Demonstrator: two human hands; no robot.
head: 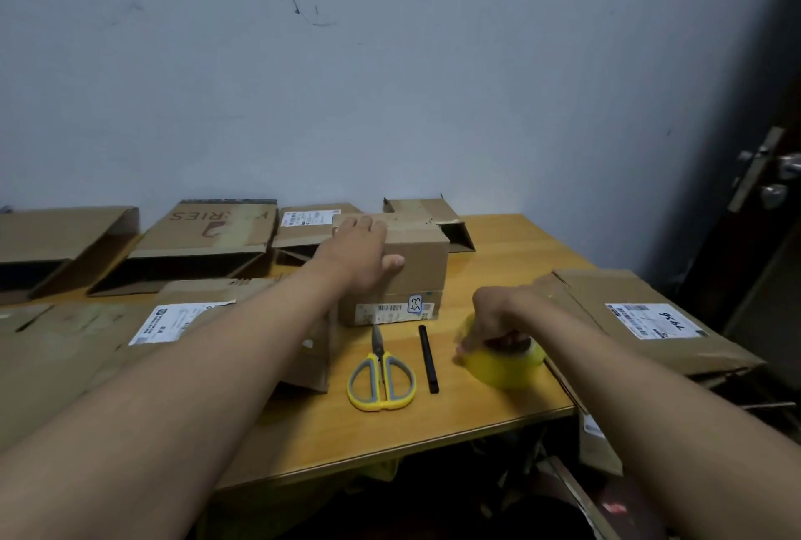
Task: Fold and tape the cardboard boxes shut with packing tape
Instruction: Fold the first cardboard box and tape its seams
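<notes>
A: Where is the box being worked on?

B: A small cardboard box point(396, 266) stands on the wooden table point(477, 401), near the far side, with its top flaps folded down. A white label with a barcode runs along the bottom of its near face.

A: And the hands?

B: The left hand point(359, 253) lies over the box's top near-left edge. The fingers spread flat across the top, and the thumb reaches down onto the near face. The right hand point(498, 314) is to the right of the box, low over the table, gripping a roll of yellow tape point(505, 361). Its fingers curl down into the roll's core, so the fingertips are hidden.

A: Is the roll touching the box?

B: No, it sits apart, near the table's front right edge.

A: What lies between them?

B: A pair of scissors point(381, 374) with yellow and grey handles, blades closed and pointing at the box. Just right of them lies a thin black stick point(428, 359), which I cannot identify.

A: Anything else?

B: Flattened and open boxes point(208, 231) lie along the back and left of the table. A large flat carton point(641, 318) with a shipping label lies at the right. A door handle point(780, 179) shows at the far right.
</notes>
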